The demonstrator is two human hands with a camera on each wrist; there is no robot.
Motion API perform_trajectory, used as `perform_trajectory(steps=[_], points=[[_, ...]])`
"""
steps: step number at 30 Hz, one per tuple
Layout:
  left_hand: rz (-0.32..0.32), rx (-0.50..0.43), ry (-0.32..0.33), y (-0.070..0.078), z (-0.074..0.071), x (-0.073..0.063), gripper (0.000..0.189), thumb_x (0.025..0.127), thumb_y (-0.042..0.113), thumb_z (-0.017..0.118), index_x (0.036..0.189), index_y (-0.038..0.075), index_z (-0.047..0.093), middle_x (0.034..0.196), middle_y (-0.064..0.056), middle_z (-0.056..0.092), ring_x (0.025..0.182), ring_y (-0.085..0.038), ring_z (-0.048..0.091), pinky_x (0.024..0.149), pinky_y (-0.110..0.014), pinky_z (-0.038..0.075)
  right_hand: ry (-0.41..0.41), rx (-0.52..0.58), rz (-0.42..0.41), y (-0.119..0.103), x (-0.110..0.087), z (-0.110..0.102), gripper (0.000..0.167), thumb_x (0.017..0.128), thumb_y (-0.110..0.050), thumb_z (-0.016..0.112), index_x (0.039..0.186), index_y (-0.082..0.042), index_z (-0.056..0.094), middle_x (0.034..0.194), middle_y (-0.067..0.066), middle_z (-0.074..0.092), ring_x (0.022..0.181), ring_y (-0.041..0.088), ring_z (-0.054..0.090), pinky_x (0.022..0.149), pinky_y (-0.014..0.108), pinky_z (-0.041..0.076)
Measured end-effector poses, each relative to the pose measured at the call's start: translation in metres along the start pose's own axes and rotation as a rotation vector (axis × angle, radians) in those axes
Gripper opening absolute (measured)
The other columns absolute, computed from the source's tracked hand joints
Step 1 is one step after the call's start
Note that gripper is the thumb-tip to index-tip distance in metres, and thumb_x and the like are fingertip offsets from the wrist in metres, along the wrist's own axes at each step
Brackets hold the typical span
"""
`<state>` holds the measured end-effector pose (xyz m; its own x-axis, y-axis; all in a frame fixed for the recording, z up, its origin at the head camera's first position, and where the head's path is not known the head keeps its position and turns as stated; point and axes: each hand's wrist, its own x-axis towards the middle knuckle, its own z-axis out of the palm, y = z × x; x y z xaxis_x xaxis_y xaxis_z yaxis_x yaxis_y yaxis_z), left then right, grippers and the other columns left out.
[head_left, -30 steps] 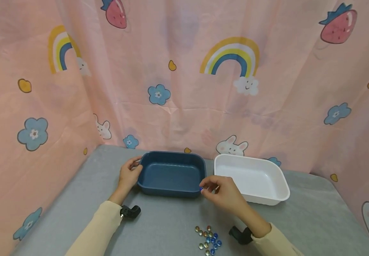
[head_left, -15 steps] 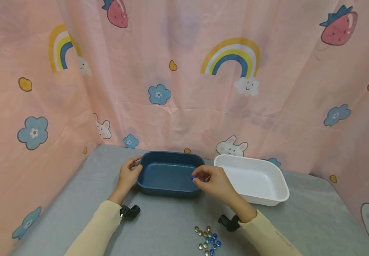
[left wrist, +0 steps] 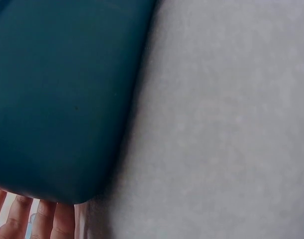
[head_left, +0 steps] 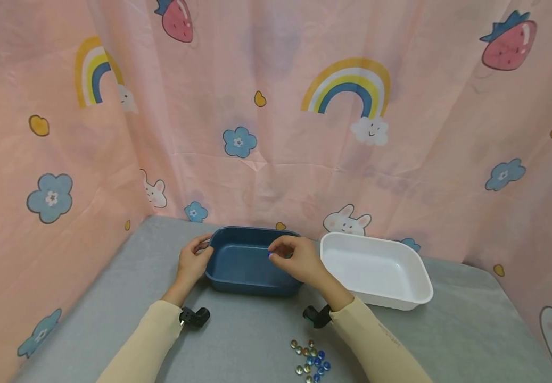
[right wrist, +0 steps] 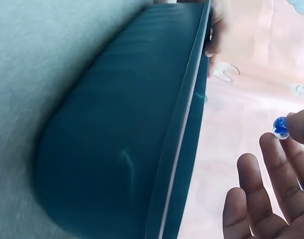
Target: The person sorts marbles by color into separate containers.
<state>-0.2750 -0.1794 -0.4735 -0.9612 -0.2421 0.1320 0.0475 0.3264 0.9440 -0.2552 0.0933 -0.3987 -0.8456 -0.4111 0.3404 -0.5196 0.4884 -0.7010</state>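
Observation:
My right hand (head_left: 301,260) pinches a clear glass marble with a blue swirl (right wrist: 280,127) between thumb and fingertips. In the head view it hangs over the right half of a dark blue rectangular dish (head_left: 256,289); the right wrist view shows the marble higher than the dish's rim, the other fingers spread below. My left hand (head_left: 194,264) holds the left end of this dish, thumb at the rim and fingers (left wrist: 42,219) along the outer end wall. No marbles show in the visible part of the blue dish; my right hand hides its right end.
Close by on the right stands a white rectangular dish (head_left: 376,300). Several loose marbles (head_left: 310,360), some blue and some amber, lie on the grey cloth (head_left: 237,346) at the front. A pink printed curtain (head_left: 184,106) borders the table behind and at the sides.
My right hand has carried the blue marble leftward and up, from the blue dish's right edge to over its inside. The left hand keeps its hold on the dish.

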Motion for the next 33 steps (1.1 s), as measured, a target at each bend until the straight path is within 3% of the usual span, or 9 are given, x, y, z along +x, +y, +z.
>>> perform_trajectory(steps=[13,26,33], points=[[-0.003,-0.005,0.005,0.003,-0.001,0.0,0.038,0.089,0.009,0.057,0.127,0.009,0.063,0.119,-0.02,0.066,0.097,-0.031,0.064,0.069,-0.023,0.047,-0.034,0.007,0.039,0.011,0.031,0.028,0.01,0.084,-0.013,0.069,0.093,-0.01,0.073,0.084,0.001,0.071,0.074,0.01,0.06,0.067,0.024,0.05],[0.003,-0.01,0.007,0.002,0.0,0.001,0.038,0.088,0.01,0.057,0.126,0.01,0.064,0.117,-0.019,0.067,0.091,-0.029,0.064,0.068,-0.024,0.047,-0.15,-0.038,0.045,0.026,0.049,0.04,0.009,0.084,-0.01,0.069,0.092,-0.007,0.072,0.083,0.002,0.069,0.075,0.012,0.061,0.07,0.027,0.051],[-0.011,-0.001,0.004,0.002,0.001,0.0,0.038,0.089,0.011,0.057,0.126,0.011,0.063,0.119,-0.019,0.066,0.095,-0.031,0.064,0.069,-0.025,0.047,-0.228,-0.123,0.064,0.03,0.05,0.044,0.009,0.085,-0.011,0.069,0.093,-0.008,0.071,0.084,0.0,0.068,0.075,0.01,0.061,0.07,0.027,0.05]])
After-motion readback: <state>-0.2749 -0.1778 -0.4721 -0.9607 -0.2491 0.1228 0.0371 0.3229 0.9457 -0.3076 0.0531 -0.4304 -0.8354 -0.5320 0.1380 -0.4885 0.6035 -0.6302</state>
